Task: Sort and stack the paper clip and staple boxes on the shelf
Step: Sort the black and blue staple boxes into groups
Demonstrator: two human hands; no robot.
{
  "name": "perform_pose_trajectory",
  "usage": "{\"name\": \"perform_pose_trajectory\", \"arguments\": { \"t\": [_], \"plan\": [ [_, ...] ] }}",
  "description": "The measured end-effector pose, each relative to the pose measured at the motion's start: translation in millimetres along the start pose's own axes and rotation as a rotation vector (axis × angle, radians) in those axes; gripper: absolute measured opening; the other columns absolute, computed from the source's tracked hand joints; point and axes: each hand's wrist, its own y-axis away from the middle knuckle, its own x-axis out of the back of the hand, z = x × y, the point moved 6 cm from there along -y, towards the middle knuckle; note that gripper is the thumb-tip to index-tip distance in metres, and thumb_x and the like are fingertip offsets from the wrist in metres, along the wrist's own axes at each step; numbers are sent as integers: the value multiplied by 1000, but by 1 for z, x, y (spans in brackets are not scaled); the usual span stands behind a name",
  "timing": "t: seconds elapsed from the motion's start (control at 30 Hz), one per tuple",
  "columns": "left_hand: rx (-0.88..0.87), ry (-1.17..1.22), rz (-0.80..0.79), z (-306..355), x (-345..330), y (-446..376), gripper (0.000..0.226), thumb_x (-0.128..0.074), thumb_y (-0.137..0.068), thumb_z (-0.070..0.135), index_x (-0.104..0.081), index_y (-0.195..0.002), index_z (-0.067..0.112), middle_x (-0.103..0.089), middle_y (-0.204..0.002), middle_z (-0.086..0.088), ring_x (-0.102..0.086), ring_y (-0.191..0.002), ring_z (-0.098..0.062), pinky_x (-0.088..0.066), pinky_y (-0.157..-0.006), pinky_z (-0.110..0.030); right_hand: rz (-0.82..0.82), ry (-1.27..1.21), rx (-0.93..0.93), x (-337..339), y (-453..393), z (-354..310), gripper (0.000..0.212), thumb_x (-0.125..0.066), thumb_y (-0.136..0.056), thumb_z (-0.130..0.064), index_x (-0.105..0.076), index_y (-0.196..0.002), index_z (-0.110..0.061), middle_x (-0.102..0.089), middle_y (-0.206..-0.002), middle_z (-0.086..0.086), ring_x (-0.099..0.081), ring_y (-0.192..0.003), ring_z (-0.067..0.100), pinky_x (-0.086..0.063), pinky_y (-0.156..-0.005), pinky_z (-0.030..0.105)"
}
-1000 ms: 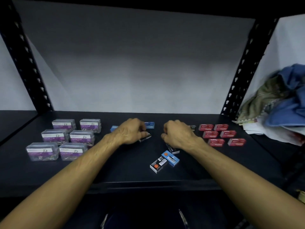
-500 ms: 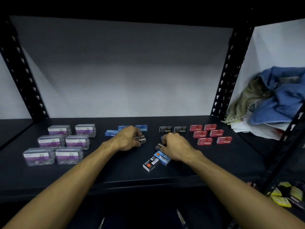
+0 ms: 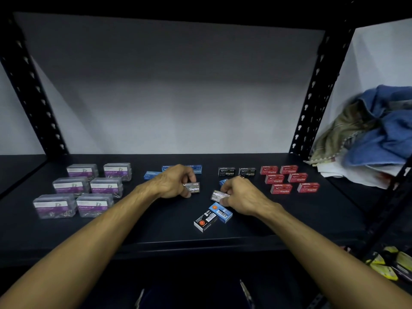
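On the dark shelf [image 3: 156, 233], my left hand [image 3: 172, 182] pinches a black staple box [image 3: 193, 187] at the middle. My right hand [image 3: 242, 195] grips another black staple box [image 3: 218, 195], tilted, just to the right of it. A black box [image 3: 205, 220] and a blue box [image 3: 221, 212] lie loose nearer the front edge. Several clear paper clip boxes [image 3: 106, 186] stand in rows at the left. Blue staple boxes [image 3: 151, 175] sit behind my left hand, two black ones [image 3: 226, 171] behind my right hand, and several red ones [image 3: 289, 179] at the right.
Black perforated uprights [image 3: 312, 94] frame the bay, with a grey wall behind. A heap of crumpled cloths [image 3: 379, 130] fills the neighbouring bay at the right. Yellow items [image 3: 388, 262] lie on a lower level at the bottom right.
Both hands have drawn back from the rear of the shelf toward the middle, each bringing a black staple box with it. The view has shifted left.
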Motion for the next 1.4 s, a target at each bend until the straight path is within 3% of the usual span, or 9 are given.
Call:
{"name": "perform_pose_trajectory", "arguments": {
  "t": [0.23,0.47,0.53,0.63,0.87,1.07,1.27,1.4],
  "plan": [
    [-11,30,-10,-4,-2,-1,26,-80,-76,10,-63,-87,25,-64,-83,4,-61,-75,-13,-48,-68,-24,-5,-24,20,-2,0,1,36,-77,-84,-22,-69,-118,-12,-58,-93,-8,-54,-81,7,-33,-56,13],
    [-12,29,-29,-4,-3,0,25,-78,-79,11,-66,-96,25,-68,-90,4,-65,-84,-14,-51,-73,-25,-7,-37,29,-3,1,1,21,-77,-83,-21,-72,-103,-16,-62,-85,-9,-54,-70,0,-36,-56,16],
    [-10,19,-47,-3,-4,1,27,-76,-81,9,-66,-102,23,-67,-94,5,-65,-87,-14,-52,-77,-25,1,-11,35,-3,1,0,10,-75,-83,-16,-71,-93,-15,-62,-83,-9,-57,-73,5,-41,-58,19],
    [-9,13,-74,-2,-4,2,31,-72,-82,4,-65,-106,24,-66,-94,8,-64,-87,-10,-47,-72,-18,14,47,33,-4,2,0,3,-71,-84,-13,-70,-87,-13,-68,-87,-2,-63,-79,13,-51,-64,27],
    [-8,9,-73,0,-4,2,28,-70,-85,7,-66,-108,23,-66,-96,10,-63,-87,-7,-43,-68,-14,34,44,37,10,5,3,5,-69,-85,-17,-65,-89,-17,-65,-79,-4,-59,-68,9,-38,-52,24],
    [-10,5,-69,1,-6,-1,27,-70,-85,8,-66,-106,25,-68,-96,10,-64,-87,-6,-45,-71,-15,34,66,41,20,3,2,7,-70,-85,-23,-65,-90,-25,-68,-79,-6,-66,-76,13,-55,-70,36],
    [-37,-4,-33,5,-7,-4,19,-71,-87,19,-69,-104,26,-69,-93,9,-65,-86,-8,-51,-76,-22,48,-41,25,6,9,9,11,-71,-88,-28,-62,-81,-24,-64,-74,-7,-57,-63,7,-38,-54,23],
    [-51,10,24,6,-5,-5,13,-72,-86,21,-71,-99,24,-69,-89,8,-65,-82,-7,-52,-74,-22,123,-81,17,8,12,13,9,-72,-87,-29,-64,-87,-25,-67,-79,-6,-63,-70,9,-45,-57,25]
  ]
}}
